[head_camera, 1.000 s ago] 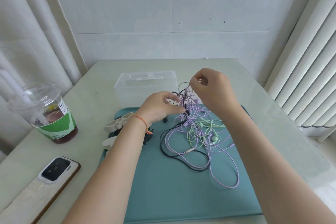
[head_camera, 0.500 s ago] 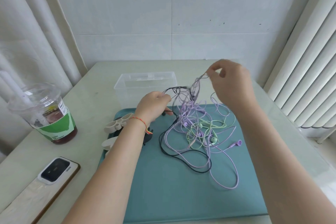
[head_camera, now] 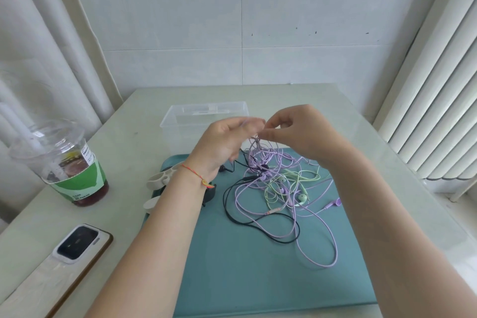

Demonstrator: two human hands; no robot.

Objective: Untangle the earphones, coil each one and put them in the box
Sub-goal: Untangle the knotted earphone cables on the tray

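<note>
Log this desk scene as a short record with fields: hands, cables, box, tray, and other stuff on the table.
left hand: raised, fingers blurred at the purple cable
right hand: pinching the thin purple earphone cable, lifting it
tangle: purple, pale green earphone cable and black earphone cable still knotted
clear plastic box: behind the tray, no earphones inside
teal tray: under the tangle
table extras: iced drink cup with green sleeve, phone at left

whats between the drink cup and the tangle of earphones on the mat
In the head view, the left hand and its forearm cross that stretch, with pale cord winders at the teal mat's left edge.
</note>
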